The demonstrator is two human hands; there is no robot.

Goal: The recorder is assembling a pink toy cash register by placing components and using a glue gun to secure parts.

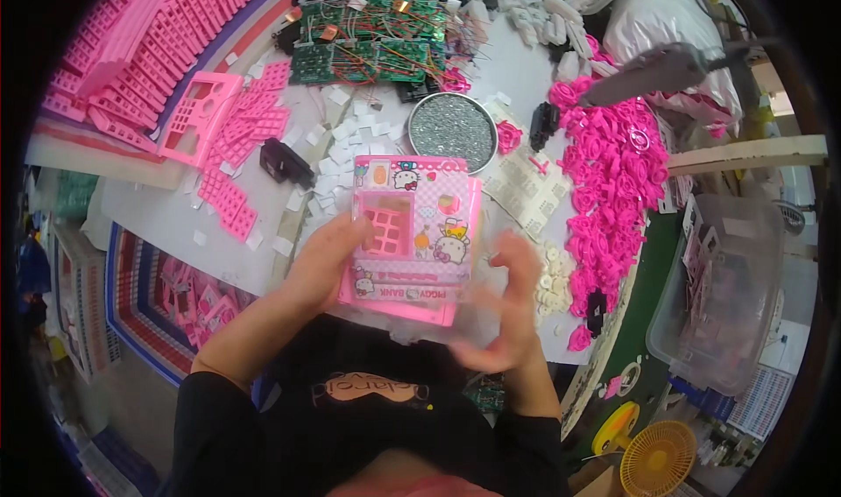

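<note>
While the left hand [326, 265] grips the pink toy bank [412, 234] between its fingers, the blurred right hand [508, 300] curls loosely open beside it, above the worktop [517, 68].

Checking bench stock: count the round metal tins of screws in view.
1. The round metal tin of small silvery parts sits on the table, just beyond the pink toy box held in the left hand. Others may be hidden under the surrounding clutter.
</note>
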